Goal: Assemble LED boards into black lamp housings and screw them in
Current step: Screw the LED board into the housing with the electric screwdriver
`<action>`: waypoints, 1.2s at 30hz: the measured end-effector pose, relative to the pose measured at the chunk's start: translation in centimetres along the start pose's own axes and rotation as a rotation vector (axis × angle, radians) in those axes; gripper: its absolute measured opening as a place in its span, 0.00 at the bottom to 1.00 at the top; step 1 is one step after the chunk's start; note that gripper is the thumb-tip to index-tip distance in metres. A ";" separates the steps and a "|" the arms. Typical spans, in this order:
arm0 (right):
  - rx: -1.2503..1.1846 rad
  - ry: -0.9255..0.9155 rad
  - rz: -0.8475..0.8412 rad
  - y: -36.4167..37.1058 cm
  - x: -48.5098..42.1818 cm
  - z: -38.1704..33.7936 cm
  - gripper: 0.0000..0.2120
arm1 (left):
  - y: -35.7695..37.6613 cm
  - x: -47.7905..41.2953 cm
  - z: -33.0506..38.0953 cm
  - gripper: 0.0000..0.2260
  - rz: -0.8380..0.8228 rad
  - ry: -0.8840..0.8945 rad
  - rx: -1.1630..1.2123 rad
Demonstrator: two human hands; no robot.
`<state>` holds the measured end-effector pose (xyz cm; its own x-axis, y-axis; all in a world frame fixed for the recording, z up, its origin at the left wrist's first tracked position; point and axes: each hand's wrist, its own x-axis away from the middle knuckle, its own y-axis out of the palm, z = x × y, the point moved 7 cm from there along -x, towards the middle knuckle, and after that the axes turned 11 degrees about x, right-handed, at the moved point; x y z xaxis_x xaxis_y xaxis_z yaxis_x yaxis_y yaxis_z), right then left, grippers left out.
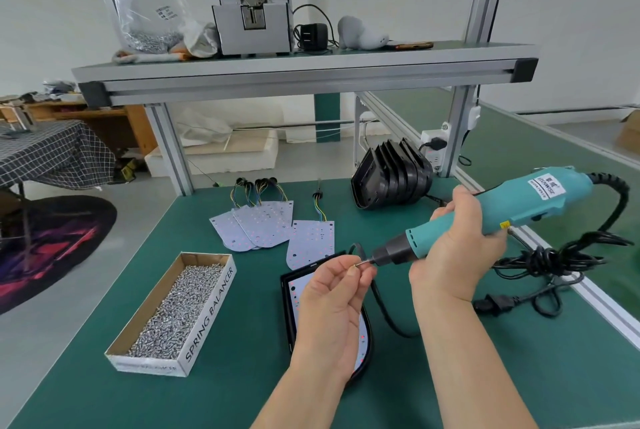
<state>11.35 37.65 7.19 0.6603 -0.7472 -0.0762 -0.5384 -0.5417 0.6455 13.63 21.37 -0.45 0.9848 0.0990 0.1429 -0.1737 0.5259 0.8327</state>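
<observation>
Left hand [332, 300], centre of frame: thumb and forefinger pinch what looks like a screw [356, 265] at the bit [365, 261], probably seating it on the tip before driving; the screw is too small to be sure of. Right hand [457, 248], right of centre: wrapped round the teal driver [502, 206], which tilts down-left so the bit meets the left fingers. Housing [284, 307], lower centre on the bench, with a board [306, 284] laid inside: it sits directly below the hands, ready for screwing, but the left hand and wrist hide most of it, so any fitted screws cannot be counted. Screw box [173, 314], lower left, in easy reach of the left hand. Spare boards [256, 224], fanned above the box, wires attached. Empty housings [391, 179], stacked upper right of centre. Cord [554, 262], bunched at the right.
</observation>
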 end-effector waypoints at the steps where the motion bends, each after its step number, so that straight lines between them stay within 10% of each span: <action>1: -0.007 -0.002 -0.005 0.0 -0.1 -0.1 0.08 | 0.0 0.0 0.0 0.07 -0.010 -0.001 -0.010; 8: -0.016 -0.031 -0.058 0.6 -0.2 -0.6 0.08 | -2.4 -0.8 2.0 0.18 -0.007 -0.013 -0.162; 13: -0.003 -0.087 -0.112 1.6 -0.6 -1.5 0.07 | -10.6 -2.9 9.5 0.16 0.428 0.118 -0.952; 18: 0.121 -0.193 -0.261 3.9 0.0 -1.5 0.07 | -9.7 -4.9 8.4 0.30 0.277 -0.119 -1.494; 36: 0.575 -0.407 -0.457 4.2 -2.4 6.1 0.07 | -8.2 -7.5 2.7 0.23 0.246 -0.342 -1.241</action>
<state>4.33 34.87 5.44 0.6971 -0.4271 -0.5759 -0.5195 -0.8544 0.0047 7.73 14.08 -6.90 0.8467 0.1822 0.5000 -0.0585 0.9657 -0.2529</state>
